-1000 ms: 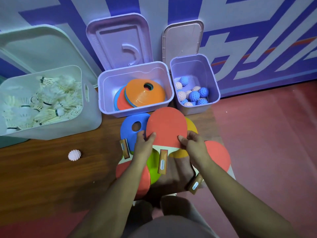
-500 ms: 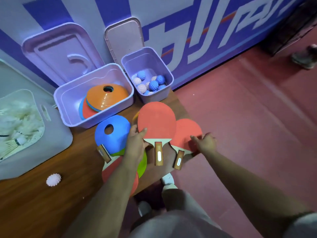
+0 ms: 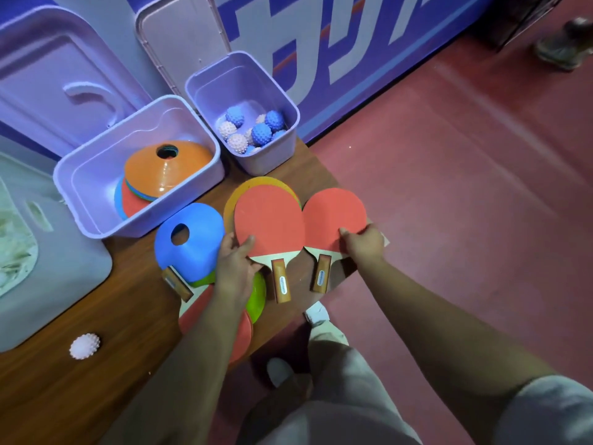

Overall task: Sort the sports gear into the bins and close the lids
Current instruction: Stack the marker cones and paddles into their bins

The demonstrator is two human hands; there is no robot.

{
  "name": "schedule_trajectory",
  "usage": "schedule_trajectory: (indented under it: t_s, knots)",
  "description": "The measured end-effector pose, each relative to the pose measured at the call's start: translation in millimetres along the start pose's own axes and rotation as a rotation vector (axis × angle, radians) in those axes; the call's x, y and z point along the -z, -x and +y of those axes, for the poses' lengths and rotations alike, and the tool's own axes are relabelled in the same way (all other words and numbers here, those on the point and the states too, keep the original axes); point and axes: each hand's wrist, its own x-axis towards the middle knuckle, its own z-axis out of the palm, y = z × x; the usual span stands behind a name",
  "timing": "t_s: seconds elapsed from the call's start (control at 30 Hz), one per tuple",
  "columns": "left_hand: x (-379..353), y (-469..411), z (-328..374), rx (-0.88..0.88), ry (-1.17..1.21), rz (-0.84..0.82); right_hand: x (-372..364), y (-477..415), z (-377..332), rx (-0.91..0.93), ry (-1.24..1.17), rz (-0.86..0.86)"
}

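Note:
Two red table-tennis paddles lie side by side on the wooden table (image 3: 96, 396). My left hand (image 3: 236, 263) pinches the left paddle (image 3: 269, 220) at its lower edge, thumb on top. My right hand (image 3: 364, 244) grips the right paddle (image 3: 332, 216) at its right edge. A blue cone disc (image 3: 189, 239) lies left of them, over a green disc (image 3: 258, 293). A third paddle (image 3: 189, 297) lies partly under my left arm. A yellow disc (image 3: 231, 200) peeks from under the left paddle.
An open purple bin (image 3: 96, 168) holds stacked cone discs (image 3: 167, 165). A smaller purple bin (image 3: 282, 97) holds spiky balls (image 3: 253, 130). A white bin (image 3: 48, 284) with shuttlecocks stands at left. One pink spiky ball (image 3: 84, 346) lies loose. Lids lean against the wall. Someone's shoe (image 3: 564, 43) is at far right.
The view has swung right. My right hand has left the first paddle and taken hold of the second paddle at the table's right edge. My left hand keeps its hold.

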Motion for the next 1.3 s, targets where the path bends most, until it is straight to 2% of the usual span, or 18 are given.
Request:
schedule_trajectory:
  t_s: [0.2, 0.33, 0.43, 0.57, 0.7, 0.83, 0.97, 1.1, 1.3]
  knots:
    - [17, 12, 22, -0.020, 0.077, 0.006, 33, 39, -21, 0.122, -0.403, 0.002]
    - [21, 29, 43, -0.049, 0.130, -0.030, 39, 69, -46, 0.141, -0.575, -0.160]
    - [27, 48, 55, -0.047, 0.177, -0.122, 22, 100, -60, 0.165, -0.603, -0.264]
    - [50, 81, 63, -0.065, 0.272, -0.226, -8, 150, -72, 0.220, -0.573, -0.314]
    - [84, 106, 67, -0.084, 0.389, -0.212, -35, 191, -71, 0.232, -0.535, -0.347]
    - [122, 131, 72, -0.142, 0.466, -0.190, -62, 227, -71, 0.321, -0.469, -0.374]
    - [161, 147, 82, -0.222, 0.438, -0.165, -93, 267, -82, 0.319, -0.468, -0.592]
    - [199, 155, 97, -0.275, 0.344, -0.053, -126, 292, -96, 0.349, -0.371, -0.716]
    - [256, 160, 137, -0.292, 0.133, 0.220, -173, 311, -126, 0.460, -0.157, -0.904]
